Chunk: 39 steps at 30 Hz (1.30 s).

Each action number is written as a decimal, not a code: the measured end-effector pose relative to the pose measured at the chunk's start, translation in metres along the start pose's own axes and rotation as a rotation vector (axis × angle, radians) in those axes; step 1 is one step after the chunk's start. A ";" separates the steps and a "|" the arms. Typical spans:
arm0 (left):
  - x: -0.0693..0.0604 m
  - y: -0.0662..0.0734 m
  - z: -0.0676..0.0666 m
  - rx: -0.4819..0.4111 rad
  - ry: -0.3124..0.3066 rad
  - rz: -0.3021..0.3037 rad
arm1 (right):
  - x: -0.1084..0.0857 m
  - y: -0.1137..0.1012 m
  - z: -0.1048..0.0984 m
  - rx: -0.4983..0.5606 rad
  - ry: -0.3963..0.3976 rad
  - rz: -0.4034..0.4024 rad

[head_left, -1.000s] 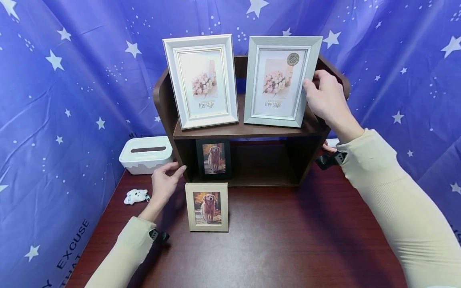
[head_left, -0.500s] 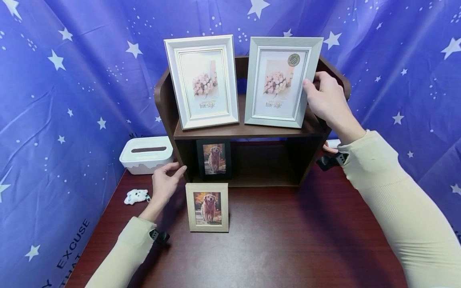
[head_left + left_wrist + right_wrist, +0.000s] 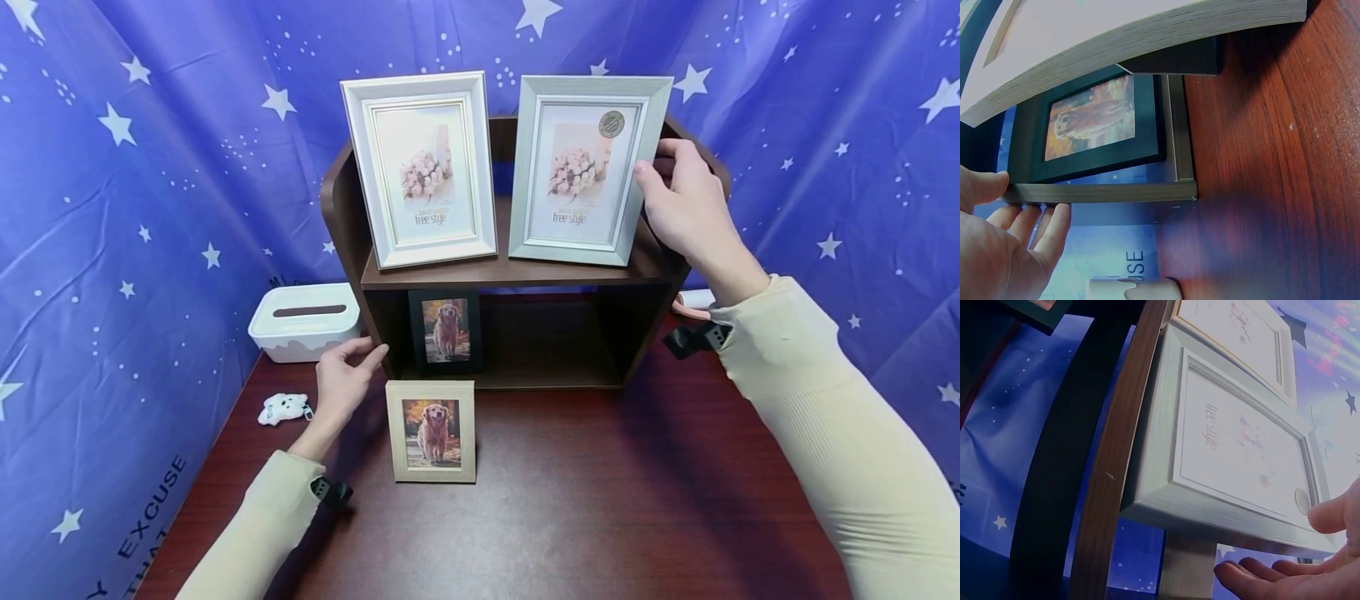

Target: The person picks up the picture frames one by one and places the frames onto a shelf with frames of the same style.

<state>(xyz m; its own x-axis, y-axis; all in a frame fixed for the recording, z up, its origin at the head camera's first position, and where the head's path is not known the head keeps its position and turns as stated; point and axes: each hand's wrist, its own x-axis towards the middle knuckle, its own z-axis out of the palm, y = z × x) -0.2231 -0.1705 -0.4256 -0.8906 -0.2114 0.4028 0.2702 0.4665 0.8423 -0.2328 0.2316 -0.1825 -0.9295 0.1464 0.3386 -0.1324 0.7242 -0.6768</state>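
My left hand [image 3: 345, 383] grips the left side panel of the dark brown shelf [image 3: 495, 273], thumb and fingers on opposite faces in the left wrist view. On the upper board stand a white picture frame [image 3: 363, 167] and a pale grey-green picture frame [image 3: 528, 167]. My right hand [image 3: 690, 200] is at the grey-green frame's right edge; its thumb overlaps the front, and in the right wrist view its fingers [image 3: 1247, 575] extend below the frame's side with a gap. A black picture frame [image 3: 474, 333] stands in the lower compartment, and a beige picture frame [image 3: 467, 433] stands in front.
Left of the shelf sits a white tissue box [image 3: 307, 333], with a small white plush keychain [image 3: 283, 408] nearer on the reddish-brown table [image 3: 570, 500]. A pink and white object [image 3: 693, 302] shows partly behind the right wrist. Blue star-patterned curtain [image 3: 187, 167] surrounds the table.
My right hand has shifted slightly up and to the right along the grey-green frame's edge, its fingers loosening. The frames and my left hand have stayed in place.
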 end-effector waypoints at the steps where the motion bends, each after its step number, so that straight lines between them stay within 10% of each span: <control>1: 0.000 0.000 0.000 0.002 -0.001 0.000 | 0.000 0.000 -0.001 -0.004 0.004 -0.004; 24: -0.001 0.000 0.000 -0.002 -0.007 -0.005 | -0.016 -0.005 -0.018 0.001 0.057 -0.014; 39: 0.000 0.001 -0.001 0.009 -0.004 -0.012 | -0.054 -0.005 -0.026 0.199 0.144 -0.134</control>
<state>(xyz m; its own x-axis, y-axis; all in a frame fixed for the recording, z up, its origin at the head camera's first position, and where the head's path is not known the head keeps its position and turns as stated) -0.2225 -0.1704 -0.4247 -0.8949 -0.2138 0.3917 0.2566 0.4717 0.8436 -0.1731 0.2373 -0.1806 -0.8423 0.1631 0.5138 -0.3292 0.5991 -0.7299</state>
